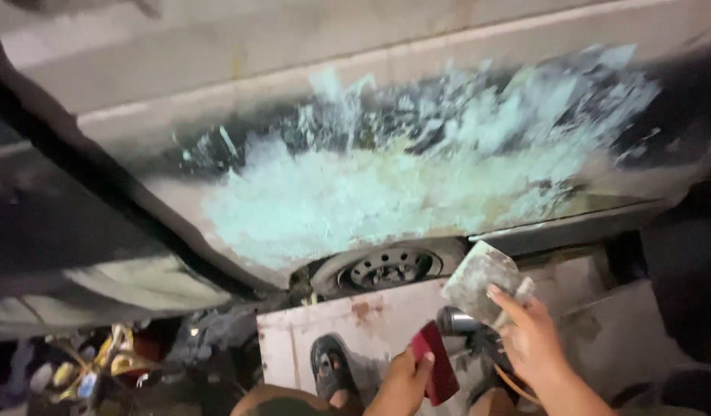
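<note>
I look down along a car body panel (pixel 355 100) smeared with pale green filler (pixel 386 185) over a sanded patch. My right hand (pixel 534 339) holds a flat grey mixing board (pixel 480 280) caked with filler, tilted up below the panel. My left hand (pixel 404 377) grips a dark red spreader (pixel 438 368) just left of the board. Both hands hover low, apart from the panel.
A spare wheel (pixel 386 268) lies under the car's edge. A pale rusty sheet (pixel 348 323) lies on the ground, with my sandalled foot (pixel 330 368) on it. Cluttered tools and yellow bits (pixel 101 362) lie at lower left. A dark canister (pixel 454 320) sits behind the spreader.
</note>
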